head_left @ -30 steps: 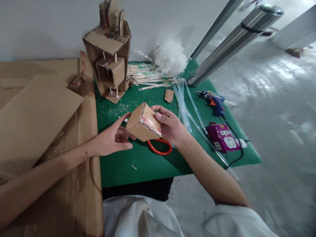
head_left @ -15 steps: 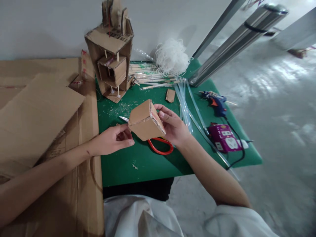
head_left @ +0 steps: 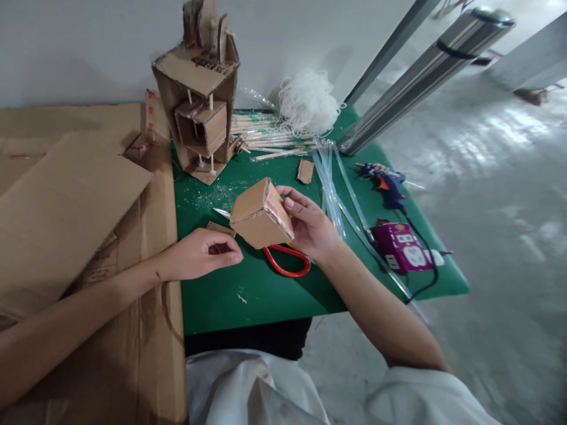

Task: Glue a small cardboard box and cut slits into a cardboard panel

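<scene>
My right hand (head_left: 312, 224) grips a small cardboard box (head_left: 254, 221) by its right side, thumb on the near face. The box is tilted above the green tabletop, and its torn edge shows white and red marks. To the left of the box, my left hand (head_left: 206, 254) is apart from it, with fingers curled in and thumb against them; nothing shows in them. A small cardboard piece (head_left: 220, 229) lies just behind the left hand. Under the box are scissors with red handles (head_left: 287, 268), partly hidden, their blade tip poking out at the left.
A tall cardboard model (head_left: 195, 77) with an inner box on sticks stands at the back. Nearby lie wooden sticks (head_left: 270, 139), white string (head_left: 308, 103), clear glue sticks (head_left: 330, 189), a glue gun (head_left: 390, 189) and a purple power socket (head_left: 403, 245). Large cardboard sheets (head_left: 71, 195) cover the left side.
The box has turned slightly in my right hand, showing more of its right face. My left hand's fingers have drawn away from the box and curled in, uncovering the cardboard piece behind.
</scene>
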The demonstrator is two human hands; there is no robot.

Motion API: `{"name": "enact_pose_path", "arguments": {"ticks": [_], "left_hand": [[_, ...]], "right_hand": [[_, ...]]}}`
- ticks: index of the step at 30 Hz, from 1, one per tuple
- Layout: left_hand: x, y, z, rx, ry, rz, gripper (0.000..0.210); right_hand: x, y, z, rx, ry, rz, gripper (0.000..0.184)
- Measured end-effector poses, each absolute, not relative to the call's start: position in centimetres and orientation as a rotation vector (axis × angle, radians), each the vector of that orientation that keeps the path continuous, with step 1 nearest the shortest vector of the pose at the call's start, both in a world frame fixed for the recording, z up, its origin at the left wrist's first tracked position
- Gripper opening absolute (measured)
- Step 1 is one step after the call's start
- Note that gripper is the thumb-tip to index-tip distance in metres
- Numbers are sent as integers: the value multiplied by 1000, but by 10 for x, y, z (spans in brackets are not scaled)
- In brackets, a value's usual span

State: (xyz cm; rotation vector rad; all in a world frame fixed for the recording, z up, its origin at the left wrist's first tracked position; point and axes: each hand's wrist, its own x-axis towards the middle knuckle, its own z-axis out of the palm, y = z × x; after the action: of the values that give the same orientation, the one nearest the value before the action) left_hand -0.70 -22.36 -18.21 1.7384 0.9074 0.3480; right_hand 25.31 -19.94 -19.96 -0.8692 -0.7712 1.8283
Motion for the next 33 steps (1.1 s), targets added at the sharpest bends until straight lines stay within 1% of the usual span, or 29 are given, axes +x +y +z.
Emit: {"name": "enact_pose_path", "arguments": {"ticks": [5, 10, 13, 16, 19, 21, 23, 26, 28, 33], "left_hand": [[-7, -226, -182, 1846, 790, 427, 22], [-7, -240, -179, 2110, 787, 764, 10], [-6, -249, -174, 2266, 736, 948, 7], [-5, -254, -169, 2333, 605, 925, 9], [-3, -255, -164, 2251, 514, 876, 9], [-1, -255, -163, 2105, 654, 841, 9], [-1, -252, -162, 1900, 891, 825, 15], [-1, -246, -163, 1679, 1128, 888, 18], [-3, -242, -167, 1647, 1184, 906, 19], [-7, -238, -170, 1727, 1183, 847, 36]], "right_hand": [[255, -196, -201, -899, -825, 1769, 40], [257, -192, -203, -946, -788, 1704, 38], [257, -191, -203, -946, -787, 1698, 36], [256, -191, -203, -934, -807, 1701, 36], [255, -192, -202, -928, -833, 1706, 36], [254, -194, -201, -925, -851, 1695, 37], [253, -195, -200, -921, -857, 1684, 38], [253, -196, -198, -910, -851, 1678, 39], [252, -197, -197, -908, -865, 1674, 38], [251, -199, -197, -915, -938, 1647, 37]]}}
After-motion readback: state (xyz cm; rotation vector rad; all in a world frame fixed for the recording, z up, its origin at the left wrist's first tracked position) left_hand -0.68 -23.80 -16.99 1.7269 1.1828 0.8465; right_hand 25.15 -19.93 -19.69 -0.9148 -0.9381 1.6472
